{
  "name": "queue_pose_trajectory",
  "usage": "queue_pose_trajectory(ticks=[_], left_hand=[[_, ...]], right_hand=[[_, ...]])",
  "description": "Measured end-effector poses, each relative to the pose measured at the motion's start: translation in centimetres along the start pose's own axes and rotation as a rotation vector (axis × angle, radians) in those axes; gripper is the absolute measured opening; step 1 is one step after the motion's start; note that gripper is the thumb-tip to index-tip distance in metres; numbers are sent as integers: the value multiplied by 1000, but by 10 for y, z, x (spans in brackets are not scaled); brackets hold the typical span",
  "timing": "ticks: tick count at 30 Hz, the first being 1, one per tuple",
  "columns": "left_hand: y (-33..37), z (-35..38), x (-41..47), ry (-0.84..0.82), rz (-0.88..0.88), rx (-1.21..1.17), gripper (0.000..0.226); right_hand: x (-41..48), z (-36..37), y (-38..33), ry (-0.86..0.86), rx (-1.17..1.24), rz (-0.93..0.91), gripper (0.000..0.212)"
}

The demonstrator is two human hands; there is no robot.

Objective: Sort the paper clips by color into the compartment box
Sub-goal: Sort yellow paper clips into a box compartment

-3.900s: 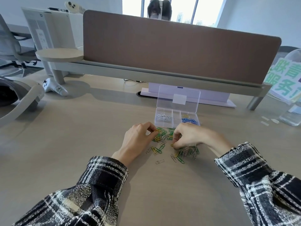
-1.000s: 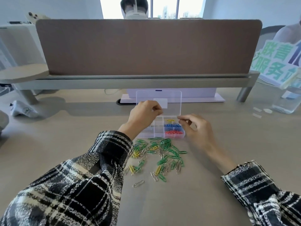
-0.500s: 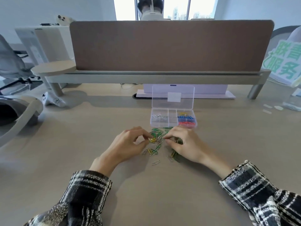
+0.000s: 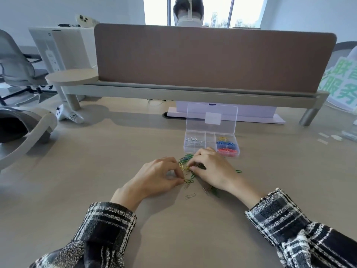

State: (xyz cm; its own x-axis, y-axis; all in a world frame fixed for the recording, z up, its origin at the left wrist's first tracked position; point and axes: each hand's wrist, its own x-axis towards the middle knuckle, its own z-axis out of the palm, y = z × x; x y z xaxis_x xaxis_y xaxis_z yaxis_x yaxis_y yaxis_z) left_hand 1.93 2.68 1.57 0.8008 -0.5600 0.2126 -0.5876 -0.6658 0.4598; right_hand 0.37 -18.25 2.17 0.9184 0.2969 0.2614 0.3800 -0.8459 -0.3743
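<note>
Before compartment box (image 4: 210, 141), left hand (image 4: 154, 178) pinches clip (image 4: 187, 180); right hand (image 4: 211, 169), curled, pinches clip pile (image 4: 185, 159).

Clear compartment box (image 4: 210, 144) – lid up, loose green-yellow clips (image 4: 186, 163) just before it

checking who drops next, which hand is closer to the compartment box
Right. The right hand sits just in front of the compartment box, almost at its front wall; the left hand is farther back and leftward.

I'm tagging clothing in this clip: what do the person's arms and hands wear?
Long black-and-white plaid fabric sleeves, left sleeve and right sleeve, end at the wrists. The left hand and right hand are bare: no gloves, rings or watch show.
</note>
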Motion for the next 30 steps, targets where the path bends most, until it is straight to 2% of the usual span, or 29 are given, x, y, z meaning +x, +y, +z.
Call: queue_pose_trajectory(ticks=[3, 10, 15, 24, 30], left_hand=[[-2, 1, 1, 37, -15, -49, 6], [-6, 6, 9, 271, -142, -140, 2], [-11, 9, 15, 165, -86, -22, 16], [-12, 8, 18, 104, -7, 107, 15], [-13, 9, 19, 102, 2, 138, 15]], right_hand=[[-2, -2, 2, 22, 11, -14, 15], [-6, -11, 2, 119, 74, 47, 14], [-4, -14, 4, 99, 171, 103, 12], [0, -6, 2, 57, -47, -20, 16], [7, -7, 3, -10, -102, 6, 19]])
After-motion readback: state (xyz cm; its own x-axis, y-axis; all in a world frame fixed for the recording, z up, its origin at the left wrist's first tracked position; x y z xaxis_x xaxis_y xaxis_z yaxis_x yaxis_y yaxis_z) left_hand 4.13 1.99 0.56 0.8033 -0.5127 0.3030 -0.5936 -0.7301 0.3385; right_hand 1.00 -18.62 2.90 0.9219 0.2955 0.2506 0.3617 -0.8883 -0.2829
